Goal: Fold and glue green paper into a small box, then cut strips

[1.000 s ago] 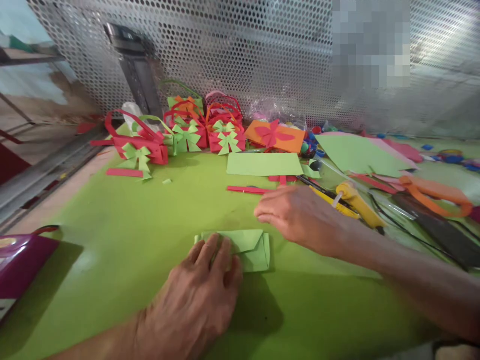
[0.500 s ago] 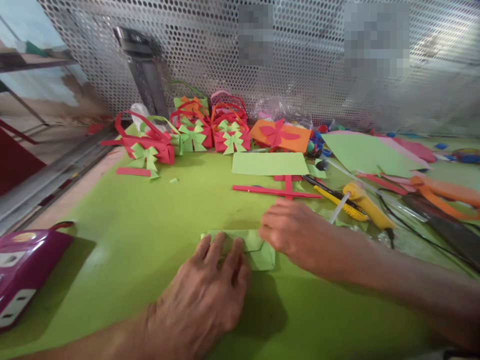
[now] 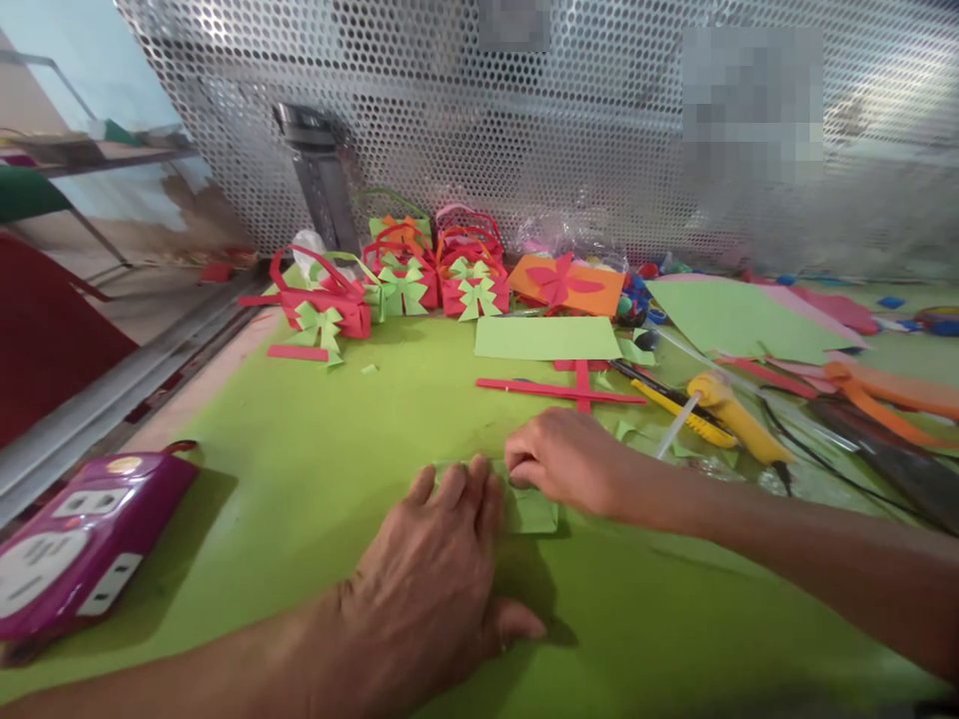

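A piece of folded light green paper [image 3: 535, 514] lies on the green tabletop in front of me, much of it covered by my hands. My left hand [image 3: 442, 569] rests flat across its left part, fingers extended and thumb out to the side. At the upper right of the paper, my right hand [image 3: 561, 459] is closed, its curled fingers against the paper. What sits under those fingertips is hidden. Just beyond my right hand lie crossed red paper strips [image 3: 561, 389] and a flat light green paper rectangle [image 3: 546, 338].
Small paper bags with bows [image 3: 476, 290] stand at the back by a bottle [image 3: 322, 185] and perforated metal panel [image 3: 420, 130]. A yellow glue gun [image 3: 738, 419] and yellow cutter [image 3: 681, 411] lie to the right. At left sits a purple power strip [image 3: 97, 539].
My left hand has flattened, its fingers together and thumb swung out to the right. My right hand has shifted slightly up and left along the paper. The camera view has shifted slightly.
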The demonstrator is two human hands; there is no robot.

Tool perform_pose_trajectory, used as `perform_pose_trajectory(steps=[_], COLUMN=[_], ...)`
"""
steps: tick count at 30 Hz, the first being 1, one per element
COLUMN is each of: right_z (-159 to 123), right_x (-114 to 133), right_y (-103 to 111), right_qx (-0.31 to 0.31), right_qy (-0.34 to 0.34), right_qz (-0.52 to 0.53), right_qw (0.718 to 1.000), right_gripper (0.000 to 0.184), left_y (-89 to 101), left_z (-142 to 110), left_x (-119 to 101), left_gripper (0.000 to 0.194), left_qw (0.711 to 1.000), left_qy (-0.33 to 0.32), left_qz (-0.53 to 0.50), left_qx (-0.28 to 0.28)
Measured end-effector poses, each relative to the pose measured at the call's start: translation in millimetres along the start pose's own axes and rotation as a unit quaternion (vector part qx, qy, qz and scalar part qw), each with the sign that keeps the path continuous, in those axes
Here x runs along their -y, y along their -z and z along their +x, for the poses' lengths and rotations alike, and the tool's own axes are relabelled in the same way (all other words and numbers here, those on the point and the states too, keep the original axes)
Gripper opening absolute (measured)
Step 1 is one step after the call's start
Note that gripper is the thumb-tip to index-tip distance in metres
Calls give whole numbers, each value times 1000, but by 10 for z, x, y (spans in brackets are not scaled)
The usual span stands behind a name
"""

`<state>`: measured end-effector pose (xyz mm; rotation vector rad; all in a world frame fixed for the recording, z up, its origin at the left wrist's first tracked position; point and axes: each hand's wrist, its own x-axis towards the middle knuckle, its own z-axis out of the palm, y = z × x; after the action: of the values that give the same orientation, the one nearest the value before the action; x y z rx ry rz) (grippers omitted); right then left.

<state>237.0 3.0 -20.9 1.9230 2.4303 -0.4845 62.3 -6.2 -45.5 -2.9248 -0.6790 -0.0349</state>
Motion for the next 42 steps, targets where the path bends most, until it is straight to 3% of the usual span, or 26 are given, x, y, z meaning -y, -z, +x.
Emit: perform_pose_trajectory(steps=[7,15,21,26,34,42], right_z=[236,414,481,436,232,226], right_x=[14,254,142,61,150,12], right_y=[22,144,140,154,363,296], right_qx=[64,135,173,178,179,198], right_qy=[-73,-92,-119,-145,-148,-118], right_qz=[66,93,105,101,54,33], right_qw=[993,982,972,968,971,973], right_gripper=[18,13,22,24,20,12], left_y=[47,57,49,26,78,14], left_z=[32,-48,-61,-67,-61,-90], left_x=[-40,-80,-62,-53,-53,-48], left_gripper=[98,93,96,96,94,95], left_qw=[999,994,996,998,997,998], left_qy=[11,56,37,40,49,57], left_qz=[26,66,59,25,16,16], left_qx=[24,69,59,52,65,35])
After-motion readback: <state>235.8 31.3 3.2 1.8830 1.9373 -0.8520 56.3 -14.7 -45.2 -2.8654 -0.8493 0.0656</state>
